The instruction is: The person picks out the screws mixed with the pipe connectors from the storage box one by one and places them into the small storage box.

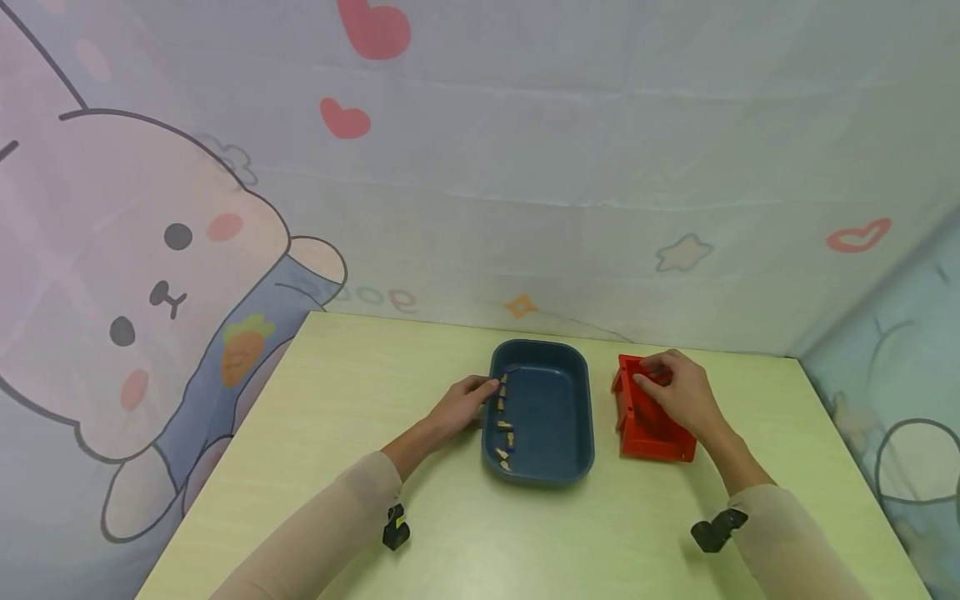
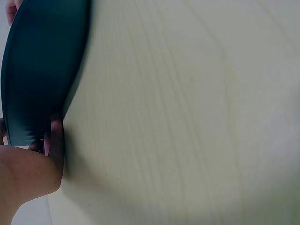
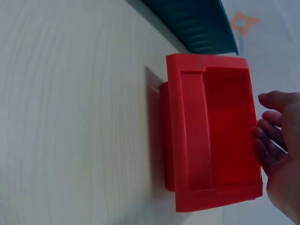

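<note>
A dark blue rectangular basin [image 1: 547, 479] stands mid-table, with several small brass-coloured pieces [image 1: 505, 426] lying along its left inner side. At its left edge is my left hand [image 1: 459, 407], thumb over the rim and fingers along the outer wall. In the left wrist view, fingers [image 2: 56, 136] lie against that wall. A red plastic bin [image 1: 658, 450] stands to the right of the basin. My right hand [image 1: 681, 396] hovers over its back right part, thumb apart from loosely bent fingers. Nothing shows between these fingers [image 3: 269, 136] in the right wrist view.
The pale wooden table [image 1: 540, 542] extends around both containers. Behind it hangs a printed cloth [image 1: 495, 250], close to the table's back edge. A gap of bare table separates the basin and the red bin. Small black cameras sit at both wrists.
</note>
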`<state>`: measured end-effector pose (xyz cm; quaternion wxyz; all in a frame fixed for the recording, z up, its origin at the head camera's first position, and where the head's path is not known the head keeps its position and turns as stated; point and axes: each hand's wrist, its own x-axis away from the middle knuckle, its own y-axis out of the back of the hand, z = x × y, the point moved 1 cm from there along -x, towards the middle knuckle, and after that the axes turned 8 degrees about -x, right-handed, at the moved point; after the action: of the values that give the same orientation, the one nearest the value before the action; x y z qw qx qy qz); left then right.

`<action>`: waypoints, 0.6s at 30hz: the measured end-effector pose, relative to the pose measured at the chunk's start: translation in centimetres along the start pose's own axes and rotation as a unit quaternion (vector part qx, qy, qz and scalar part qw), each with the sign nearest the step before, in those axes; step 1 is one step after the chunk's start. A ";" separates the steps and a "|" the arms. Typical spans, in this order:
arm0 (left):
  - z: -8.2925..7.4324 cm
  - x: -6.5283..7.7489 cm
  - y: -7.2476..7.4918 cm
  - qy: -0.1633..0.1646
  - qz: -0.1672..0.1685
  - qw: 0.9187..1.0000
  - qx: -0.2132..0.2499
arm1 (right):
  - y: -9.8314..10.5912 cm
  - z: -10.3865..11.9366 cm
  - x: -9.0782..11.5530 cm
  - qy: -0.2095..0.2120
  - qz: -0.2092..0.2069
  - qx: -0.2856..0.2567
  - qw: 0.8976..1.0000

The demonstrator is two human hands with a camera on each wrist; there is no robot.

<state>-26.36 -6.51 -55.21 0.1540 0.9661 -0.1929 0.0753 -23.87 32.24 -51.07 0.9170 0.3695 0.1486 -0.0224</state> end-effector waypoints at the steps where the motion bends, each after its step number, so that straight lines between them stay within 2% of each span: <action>1: 0.0 0.0 0.0 -0.001 0.000 1.000 -0.001 | 0.0 0.2 -0.1 0.001 0.000 0.000 1.000; 18: 0.1 0.1 0.1 0.003 -0.005 1.000 -0.011 | -2.6 4.3 -2.1 0.045 0.005 -0.051 0.998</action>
<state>-26.34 -6.66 -55.28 0.1660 0.9650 -0.1883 0.0757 -25.19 27.26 -49.23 0.9272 0.3237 0.1883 0.0066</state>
